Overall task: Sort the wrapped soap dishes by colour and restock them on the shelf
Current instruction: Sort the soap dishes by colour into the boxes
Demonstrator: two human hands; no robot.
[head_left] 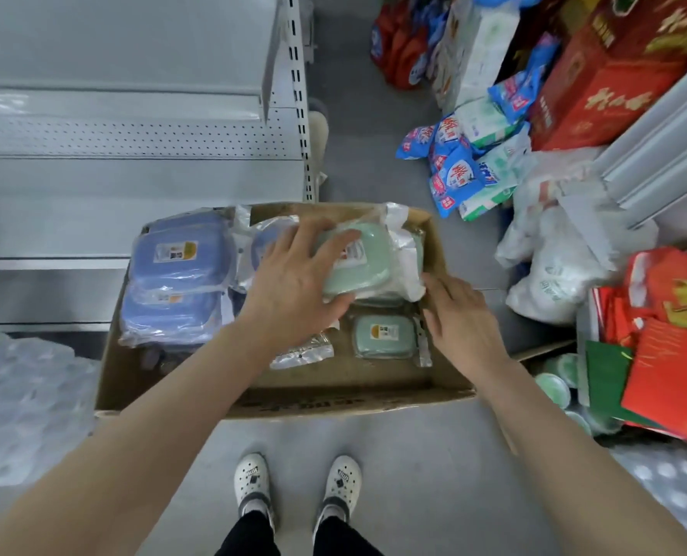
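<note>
A cardboard box (334,399) on the floor holds wrapped soap dishes. Blue wrapped dishes (177,258) are stacked at its left side. My left hand (293,282) grips a green wrapped dish (368,266) at the box's upper right, fingers spread over its top and thumb under its near edge. More green dishes lie under it. Another green wrapped dish (384,335) lies flat lower down. My right hand (460,315) hovers open beside it, fingers pointing toward the held dish's wrapper. A crumpled clear wrapper (301,351) lies in the box's middle.
Grey metal shelves (133,130) stand bare to the left, beyond the box. Blue detergent bags (454,170), red cartons (614,86), white sacks (554,270) and red gift bags (670,355) crowd the right. Bubble wrap (25,403) lies at the left. My feet (297,481) stand before the box.
</note>
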